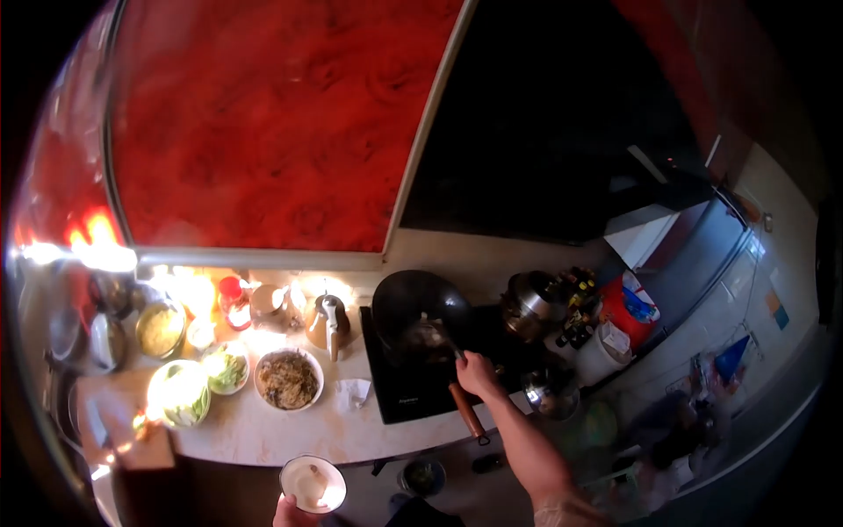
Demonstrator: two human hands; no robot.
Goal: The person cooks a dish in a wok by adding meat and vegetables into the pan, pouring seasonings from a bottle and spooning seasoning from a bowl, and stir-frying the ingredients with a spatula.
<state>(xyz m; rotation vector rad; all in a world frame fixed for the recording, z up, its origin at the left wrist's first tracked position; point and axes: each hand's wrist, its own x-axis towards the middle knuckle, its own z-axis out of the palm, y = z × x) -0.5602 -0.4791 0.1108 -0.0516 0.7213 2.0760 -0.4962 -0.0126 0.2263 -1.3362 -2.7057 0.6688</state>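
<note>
My right hand [479, 375] is closed round the handle of a spatula [443, 335], whose blade reaches into the black wok [421, 303] on the stove. The wok's wooden handle [467, 411] points toward me, below that hand. Some food, too dark to make out, lies in the wok around the blade. At the bottom of the view, my left hand [290, 512] grips the rim of a white bowl [313, 484] with a dark edge. A little pale residue shows inside the bowl, which is held in front of the counter.
On the counter [263, 439] stand a bowl of brown shredded food [289, 379], bowls of cut greens [179, 393], a kettle [329, 325] and a cutting board [132, 448] with a knife. A steel pot [533, 305] and bottles [580, 299] are right of the wok.
</note>
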